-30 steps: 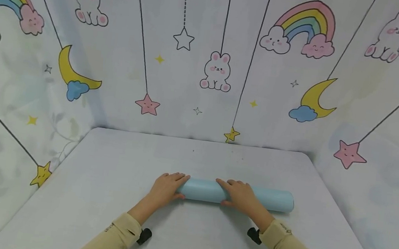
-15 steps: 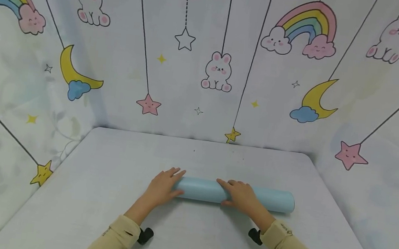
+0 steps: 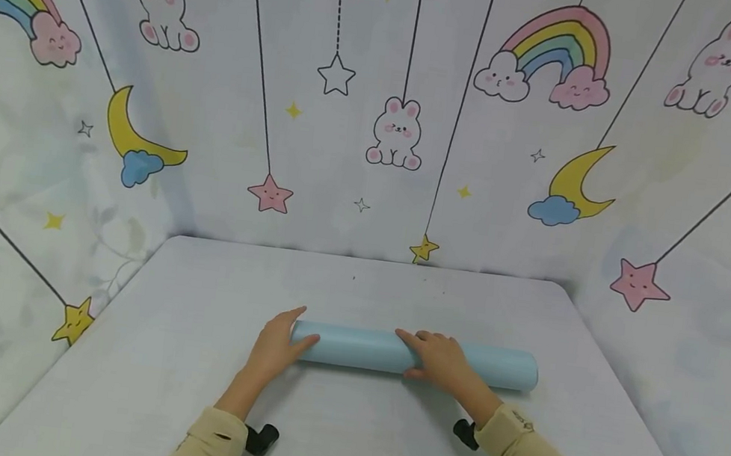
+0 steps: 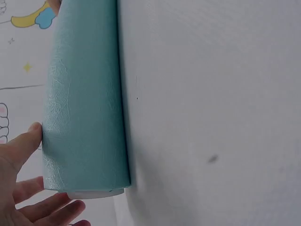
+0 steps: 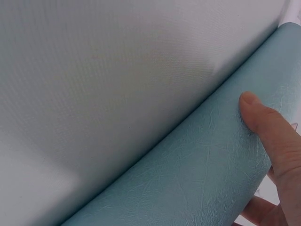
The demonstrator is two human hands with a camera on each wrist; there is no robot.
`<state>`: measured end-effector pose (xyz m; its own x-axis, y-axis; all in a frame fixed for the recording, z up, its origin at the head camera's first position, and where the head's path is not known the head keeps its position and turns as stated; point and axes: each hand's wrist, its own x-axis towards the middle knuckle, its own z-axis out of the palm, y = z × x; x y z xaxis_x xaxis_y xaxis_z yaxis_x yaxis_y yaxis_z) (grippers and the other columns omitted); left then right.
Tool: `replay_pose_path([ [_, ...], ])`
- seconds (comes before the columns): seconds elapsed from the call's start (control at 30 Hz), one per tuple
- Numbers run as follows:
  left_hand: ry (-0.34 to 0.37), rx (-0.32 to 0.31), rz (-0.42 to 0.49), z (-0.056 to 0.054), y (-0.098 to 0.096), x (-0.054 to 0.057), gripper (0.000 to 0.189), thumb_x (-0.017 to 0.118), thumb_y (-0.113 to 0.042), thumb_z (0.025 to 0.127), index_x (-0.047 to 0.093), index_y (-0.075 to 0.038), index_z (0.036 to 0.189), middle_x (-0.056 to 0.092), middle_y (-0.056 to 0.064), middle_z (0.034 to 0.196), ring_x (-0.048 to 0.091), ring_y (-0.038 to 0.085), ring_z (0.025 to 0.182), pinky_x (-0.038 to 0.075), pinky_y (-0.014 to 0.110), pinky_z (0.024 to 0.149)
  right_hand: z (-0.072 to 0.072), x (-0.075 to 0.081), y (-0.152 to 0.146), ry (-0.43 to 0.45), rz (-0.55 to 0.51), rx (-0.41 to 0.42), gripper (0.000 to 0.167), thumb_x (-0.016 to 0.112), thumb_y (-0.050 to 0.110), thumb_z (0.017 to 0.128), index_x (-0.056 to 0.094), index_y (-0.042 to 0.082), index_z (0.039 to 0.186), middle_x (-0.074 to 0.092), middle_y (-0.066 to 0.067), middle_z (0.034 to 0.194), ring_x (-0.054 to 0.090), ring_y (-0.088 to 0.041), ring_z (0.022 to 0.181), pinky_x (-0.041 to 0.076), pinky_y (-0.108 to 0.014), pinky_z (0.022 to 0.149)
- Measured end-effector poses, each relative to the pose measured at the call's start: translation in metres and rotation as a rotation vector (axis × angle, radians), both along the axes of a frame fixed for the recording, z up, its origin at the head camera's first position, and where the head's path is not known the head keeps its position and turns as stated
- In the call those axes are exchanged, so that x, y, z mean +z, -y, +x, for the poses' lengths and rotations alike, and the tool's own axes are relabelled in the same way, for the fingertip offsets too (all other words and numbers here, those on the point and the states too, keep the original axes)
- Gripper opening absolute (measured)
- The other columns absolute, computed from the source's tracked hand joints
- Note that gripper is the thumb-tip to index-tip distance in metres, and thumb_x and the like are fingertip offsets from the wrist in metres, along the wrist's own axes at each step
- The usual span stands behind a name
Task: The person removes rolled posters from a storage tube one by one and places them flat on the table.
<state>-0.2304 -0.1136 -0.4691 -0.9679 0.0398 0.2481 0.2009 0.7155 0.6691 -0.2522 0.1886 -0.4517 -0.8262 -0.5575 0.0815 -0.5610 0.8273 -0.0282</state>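
Observation:
A light blue roll (image 3: 352,348) of creased, leather-like sheet lies crosswise on the white table. My left hand (image 3: 274,345) is at its left end, fingers spread and thumb touching the roll's side. In the left wrist view, the thumb (image 4: 29,141) meets the edge of the roll, other fingers extend past its end, and a white piece (image 4: 94,193) shows there. My right hand (image 3: 445,361) holds the roll right of its middle, with the thumb (image 5: 263,117) on the near side and the fingers over the far side, partly hidden.
The white table (image 3: 197,276) has a straight back edge, behind which hangs a white cloth (image 3: 361,24) printed with rabbits, stars, moons and rainbows. Similar cloth encloses both sides. A black wrist-worn device (image 3: 262,440) sticks out from each cuff.
My left hand has slid left along the roll to its left end, uncovering more of it, and its fingers have spread. The right hand and the roll have stayed in place.

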Motion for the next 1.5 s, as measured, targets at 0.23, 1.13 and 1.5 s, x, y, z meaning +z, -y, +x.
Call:
replay_pose_path([
  [0.23,0.189,0.115,0.282,0.001,0.005,-0.013,0.064,0.067,-0.040,0.081,0.049,0.007,0.121,0.057,0.023,0.110,0.056,0.036,0.104,0.048,0.042,0.080,0.002,0.001,0.000,-0.003,0.005,0.002,0.072,0.077,0.038,0.069,0.050,0.016,0.131,0.060,-0.014,0.110,0.059,-0.034,0.093,0.046,-0.050,0.070],
  [1.13,0.336,0.015,0.397,-0.006,0.012,-0.025,0.060,0.044,-0.046,0.094,0.058,0.009,0.112,0.060,0.018,0.102,0.054,0.024,0.091,0.045,0.035,0.075,0.005,0.003,0.001,0.012,0.017,-0.023,0.071,0.076,0.039,0.070,0.048,0.018,0.133,0.059,-0.013,0.113,0.058,-0.034,0.097,0.045,-0.052,0.074],
  [1.5,0.351,-0.003,0.492,-0.008,0.014,-0.024,0.055,0.039,-0.036,0.098,0.048,0.012,0.123,0.051,0.026,0.122,0.051,0.030,0.106,0.046,0.039,0.083,0.003,0.006,-0.002,-0.007,0.001,-0.013,0.071,0.077,0.041,0.068,0.051,0.018,0.130,0.061,-0.012,0.109,0.061,-0.030,0.091,0.048,-0.045,0.068],
])
